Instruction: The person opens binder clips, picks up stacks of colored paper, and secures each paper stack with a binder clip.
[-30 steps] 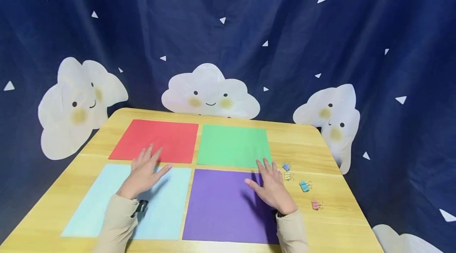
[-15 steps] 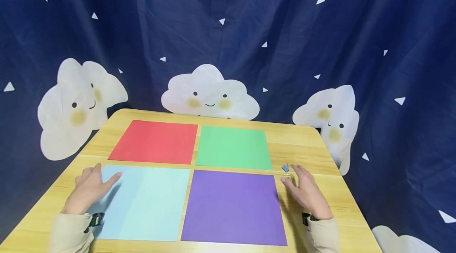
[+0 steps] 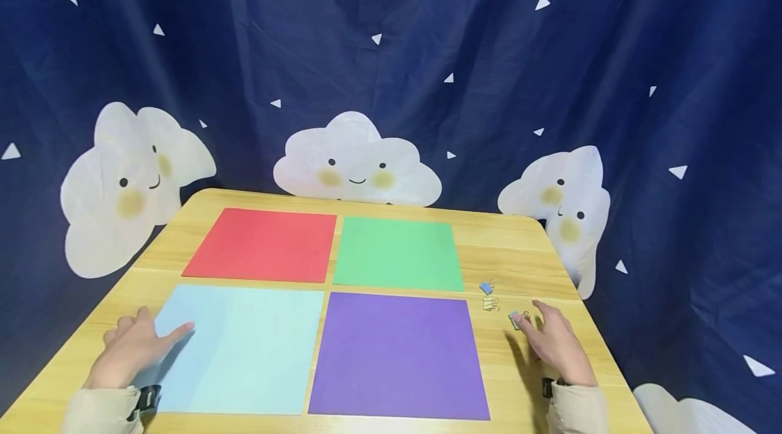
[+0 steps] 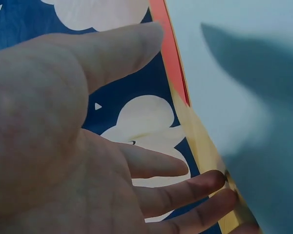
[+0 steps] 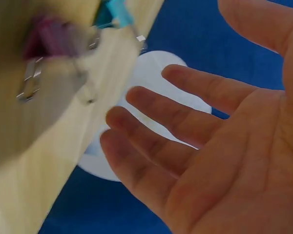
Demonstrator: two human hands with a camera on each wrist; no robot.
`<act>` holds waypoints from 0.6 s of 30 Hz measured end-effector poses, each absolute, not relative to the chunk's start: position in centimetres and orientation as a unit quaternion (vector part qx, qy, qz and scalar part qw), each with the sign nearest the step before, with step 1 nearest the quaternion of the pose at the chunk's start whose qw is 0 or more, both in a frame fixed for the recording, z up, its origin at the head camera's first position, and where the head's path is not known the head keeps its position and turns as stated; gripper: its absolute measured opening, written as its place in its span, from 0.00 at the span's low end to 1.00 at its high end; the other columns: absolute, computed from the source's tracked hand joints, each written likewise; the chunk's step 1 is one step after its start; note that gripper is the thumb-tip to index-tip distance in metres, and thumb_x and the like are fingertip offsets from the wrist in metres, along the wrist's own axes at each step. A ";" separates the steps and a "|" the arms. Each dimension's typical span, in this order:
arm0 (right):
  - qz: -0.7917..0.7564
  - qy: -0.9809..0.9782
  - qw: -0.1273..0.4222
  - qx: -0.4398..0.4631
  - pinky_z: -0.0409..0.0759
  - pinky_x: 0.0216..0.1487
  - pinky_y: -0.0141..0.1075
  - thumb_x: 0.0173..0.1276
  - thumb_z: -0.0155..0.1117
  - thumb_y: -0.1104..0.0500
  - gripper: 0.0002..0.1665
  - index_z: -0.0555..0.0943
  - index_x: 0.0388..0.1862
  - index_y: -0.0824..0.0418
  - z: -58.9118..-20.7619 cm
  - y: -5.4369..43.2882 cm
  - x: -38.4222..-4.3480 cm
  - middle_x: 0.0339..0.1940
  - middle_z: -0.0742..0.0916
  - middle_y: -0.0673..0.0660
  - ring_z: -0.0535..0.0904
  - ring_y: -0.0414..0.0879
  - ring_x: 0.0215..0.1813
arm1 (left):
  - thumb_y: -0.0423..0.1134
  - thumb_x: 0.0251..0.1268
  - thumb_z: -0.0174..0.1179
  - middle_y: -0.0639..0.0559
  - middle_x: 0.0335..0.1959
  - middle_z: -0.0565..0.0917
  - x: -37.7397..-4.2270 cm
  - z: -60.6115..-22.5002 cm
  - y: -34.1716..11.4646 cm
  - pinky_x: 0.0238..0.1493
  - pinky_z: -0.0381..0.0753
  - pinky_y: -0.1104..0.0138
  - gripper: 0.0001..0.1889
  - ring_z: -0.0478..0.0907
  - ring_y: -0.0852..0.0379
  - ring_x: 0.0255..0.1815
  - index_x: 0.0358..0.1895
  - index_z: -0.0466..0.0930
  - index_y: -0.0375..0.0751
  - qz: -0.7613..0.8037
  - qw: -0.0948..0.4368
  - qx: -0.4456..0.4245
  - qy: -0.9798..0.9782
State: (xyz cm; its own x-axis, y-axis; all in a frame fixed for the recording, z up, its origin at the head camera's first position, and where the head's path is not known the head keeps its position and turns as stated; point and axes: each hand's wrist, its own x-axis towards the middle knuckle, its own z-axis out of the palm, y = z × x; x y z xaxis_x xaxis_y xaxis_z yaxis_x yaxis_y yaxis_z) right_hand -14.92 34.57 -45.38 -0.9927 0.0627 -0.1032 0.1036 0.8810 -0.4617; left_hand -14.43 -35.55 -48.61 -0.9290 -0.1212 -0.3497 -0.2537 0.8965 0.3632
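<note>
My left hand [image 3: 131, 349] is held over the left edge of a light blue sheet [image 3: 250, 352], thumb out and fingers relaxed. Nothing is in its palm in the left wrist view. On the table's right side, my right hand [image 3: 561, 347] hovers with loosely spread, empty fingers. Its thumb tip overlaps a teal binder clip [image 3: 514, 320] in the head view. A pink binder clip [image 5: 46, 41], blurred, shows in the right wrist view beside the teal one; the right hand hides it from the head camera. Farther back lie a blue binder clip [image 3: 486, 288] and a yellowish binder clip [image 3: 489, 304].
A red sheet [image 3: 263, 246], a green sheet [image 3: 398, 254] and a purple sheet [image 3: 400, 356] lie flat with the light blue one in a two-by-two layout on the wooden table [image 3: 507, 244]. Behind hangs a dark blue curtain [image 3: 342, 67] with cloud prints.
Both hands have moved apart and nearer: the left from the red and light blue sheets to the table's left, the right from the purple sheet to the clips. Sheets stay in place.
</note>
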 end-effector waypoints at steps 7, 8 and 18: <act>-0.233 0.970 0.051 0.040 0.78 0.62 0.64 0.78 0.61 0.47 0.42 0.65 0.71 0.82 -46.8 35.7 -15.0 0.62 0.80 0.81 0.78 0.74 0.62 | 0.73 0.58 0.64 0.12 0.44 0.67 -13.6 -48.9 -35.0 0.45 0.71 0.40 0.62 0.65 0.22 0.44 0.57 0.58 0.04 0.192 0.152 -0.105 0.964; -0.234 0.970 0.050 0.041 0.80 0.59 0.62 0.77 0.62 0.48 0.42 0.66 0.71 0.82 -46.9 35.8 -15.0 0.58 0.82 0.80 0.81 0.70 0.57 | 0.73 0.57 0.66 0.14 0.43 0.68 -13.6 -48.9 -35.0 0.45 0.71 0.40 0.62 0.65 0.23 0.44 0.56 0.59 0.04 0.191 0.153 -0.108 0.963; -0.304 0.949 0.034 0.083 0.75 0.26 0.36 0.70 0.69 0.60 0.15 0.83 0.49 0.70 -47.7 35.5 -14.7 0.25 0.84 0.55 0.80 0.45 0.24 | 0.73 0.50 0.71 0.14 0.44 0.72 -13.7 -48.3 -35.5 0.41 0.76 0.36 0.64 0.68 0.21 0.44 0.57 0.60 0.05 0.213 0.182 -0.155 0.947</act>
